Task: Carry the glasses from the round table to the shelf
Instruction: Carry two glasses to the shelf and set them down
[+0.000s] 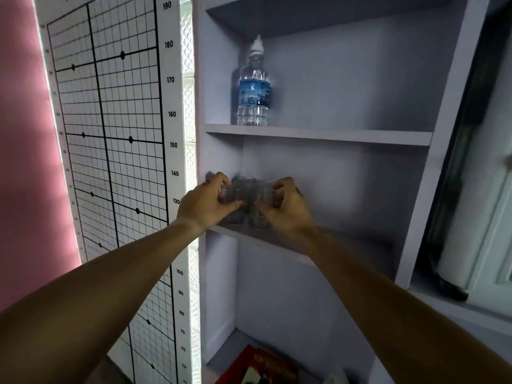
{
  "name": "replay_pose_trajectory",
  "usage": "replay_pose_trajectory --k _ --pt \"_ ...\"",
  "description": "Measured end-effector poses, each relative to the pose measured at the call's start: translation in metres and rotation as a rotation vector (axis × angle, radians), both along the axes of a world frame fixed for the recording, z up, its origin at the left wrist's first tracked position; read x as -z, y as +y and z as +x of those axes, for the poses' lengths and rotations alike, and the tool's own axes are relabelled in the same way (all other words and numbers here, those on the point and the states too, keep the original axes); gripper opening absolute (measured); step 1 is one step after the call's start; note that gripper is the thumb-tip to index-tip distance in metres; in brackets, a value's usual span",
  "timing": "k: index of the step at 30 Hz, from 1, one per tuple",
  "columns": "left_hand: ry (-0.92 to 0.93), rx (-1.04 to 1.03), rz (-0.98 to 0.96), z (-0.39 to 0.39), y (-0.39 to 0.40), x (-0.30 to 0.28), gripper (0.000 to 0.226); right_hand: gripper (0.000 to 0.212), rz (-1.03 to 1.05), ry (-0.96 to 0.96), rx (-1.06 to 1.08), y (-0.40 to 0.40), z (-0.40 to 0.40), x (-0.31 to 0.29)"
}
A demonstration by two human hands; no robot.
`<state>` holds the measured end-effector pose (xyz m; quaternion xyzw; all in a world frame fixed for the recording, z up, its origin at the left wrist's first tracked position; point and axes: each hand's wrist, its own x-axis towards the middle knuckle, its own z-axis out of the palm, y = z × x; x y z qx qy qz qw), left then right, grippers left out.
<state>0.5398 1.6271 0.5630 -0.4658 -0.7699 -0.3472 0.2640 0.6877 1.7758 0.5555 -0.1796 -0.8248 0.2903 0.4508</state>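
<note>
Several clear drinking glasses (247,199) stand bunched together at the left end of the middle shelf board (279,246) of a pale lilac shelf unit. My left hand (206,203) grips the left-most glass (231,196), fingers curled over its rim and thumb below. My right hand (286,207) holds the right-most glass (270,196) in the same way. The glasses look dark and blurred, and their bases sit at or just above the board; I cannot tell if they touch it. The round table is out of view.
A water bottle (253,87) with a blue label stands on the shelf above. To the left hangs a white gridded height chart (110,134) against a pink wall. A red box (260,367) lies at the bottom of the unit. A window frame (471,189) is right.
</note>
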Motion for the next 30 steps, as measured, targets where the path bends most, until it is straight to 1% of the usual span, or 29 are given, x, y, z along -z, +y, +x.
replay_pose_trajectory --k 4,7,12,16,25,30 --pt "0.061 -0.038 0.032 -0.004 0.003 0.004 0.057 0.048 0.013 0.004 -0.022 -0.001 -0.005 0.002" --pt "0.036 -0.017 0.04 -0.01 0.003 0.006 0.055 0.051 0.005 0.008 -0.047 -0.002 -0.01 0.004" --pt "0.045 0.009 0.059 -0.017 0.004 0.009 0.048 0.049 0.026 0.002 -0.06 -0.003 -0.015 0.008" --pt "0.017 0.032 0.062 -0.017 0.005 0.01 0.047 0.049 0.026 -0.003 -0.048 -0.006 -0.014 0.008" --pt "-0.074 0.11 -0.004 -0.009 -0.006 0.013 0.049 0.028 0.095 -0.143 0.04 -0.016 -0.003 0.006" --pt "-0.101 0.124 -0.037 -0.005 -0.021 0.021 0.038 0.02 0.099 -0.169 0.07 -0.027 0.011 0.005"
